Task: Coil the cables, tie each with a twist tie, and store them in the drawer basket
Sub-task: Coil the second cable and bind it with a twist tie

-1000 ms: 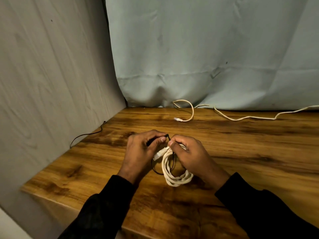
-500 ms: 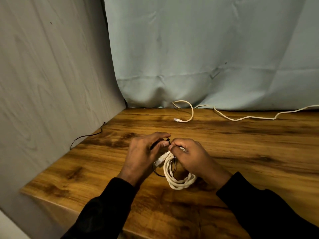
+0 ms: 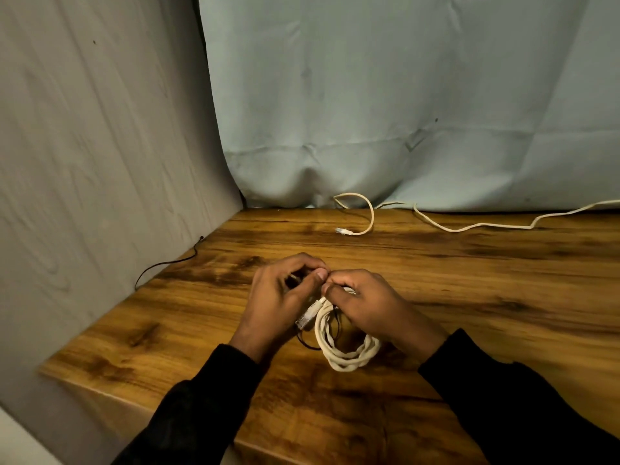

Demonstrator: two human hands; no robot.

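Observation:
A coiled white cable (image 3: 349,354) lies on the wooden table (image 3: 486,297) just in front of me, its clear plug end sticking out to the left. My right hand (image 3: 372,310) grips the top of the coil. My left hand (image 3: 278,297) pinches a thin black twist tie (image 3: 307,342) at the coil's top, fingertips meeting those of the right hand. The tie's loose end loops down under the left wrist. How the tie wraps the coil is hidden by the fingers. A second white cable (image 3: 469,224) lies uncoiled along the back of the table.
Another thin black twist tie (image 3: 167,263) lies at the table's left edge against the grey cloth wall. A pale blue cloth hangs behind the table. No drawer basket is in view.
Both hands have stayed at the top of the coil. The left fingers have curled closer round the tie, and the coil has shifted slightly towards me.

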